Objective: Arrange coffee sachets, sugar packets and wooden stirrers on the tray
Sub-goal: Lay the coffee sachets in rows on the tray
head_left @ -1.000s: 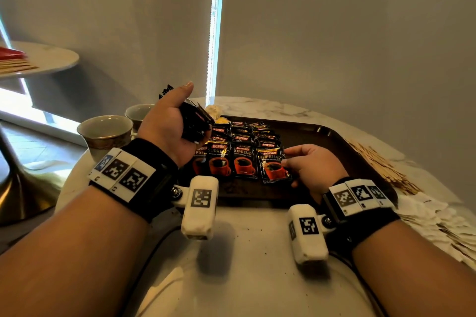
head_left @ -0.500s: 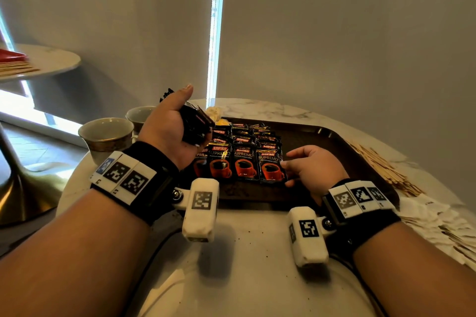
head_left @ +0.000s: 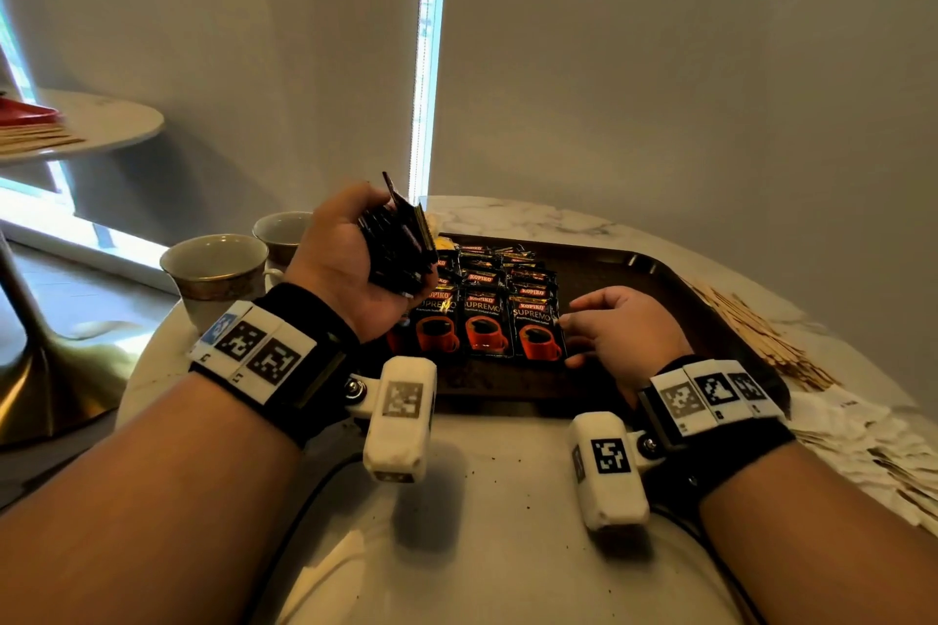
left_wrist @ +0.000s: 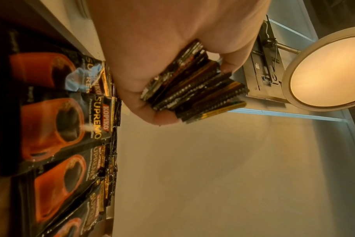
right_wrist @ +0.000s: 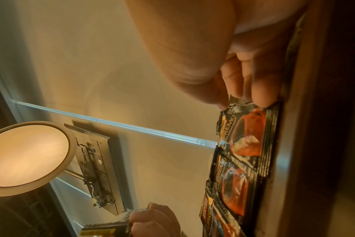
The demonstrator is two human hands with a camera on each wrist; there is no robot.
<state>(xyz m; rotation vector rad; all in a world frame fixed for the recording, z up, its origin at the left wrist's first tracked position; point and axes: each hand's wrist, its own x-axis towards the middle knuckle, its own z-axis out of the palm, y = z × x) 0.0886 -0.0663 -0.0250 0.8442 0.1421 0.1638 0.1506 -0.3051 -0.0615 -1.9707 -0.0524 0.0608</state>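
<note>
Change: your left hand (head_left: pixel 350 264) has lifted a little and tipped its bundle more upright than half a second ago; your right hand (head_left: pixel 622 332) has stayed at the right end of the front row.
Left hand: you grip a stack of sachets (head_left: pixel 398 244) edge-up, fingers and thumb curled round it, above the tray's left side. From the left wrist camera the stack (left_wrist: pixel 195 87) fans out of your fist, its serrated ends showing.
Right hand: your fingertips (right_wrist: pixel 261 96) pinch the top corner of the end sachet (head_left: pixel 537 331), thumb and fingers curled against its edge; the sachet lies flat.
Tray: the dark tray (head_left: pixel 655 279) sits on the marble table (head_left: pixel 507 497), its right half bare.
Laid sachets: black packets with red cups lie in overlapping rows (head_left: pixel 500 289) on the tray's left half, the front row of three showing their full faces.
Stirrers: a loose heap of wooden sticks (head_left: pixel 761 335) lies on the table just right of the tray.
Sugar packets: white paper packets (head_left: pixel 863 442) are scattered on the table's right edge, nearer you than the sticks.
Cups: two gold-banded cups (head_left: pixel 215 269) stand left of the tray, behind your left wrist.
Side table: another round table (head_left: pixel 101 122) at far left carries a red thing and more sticks.
</note>
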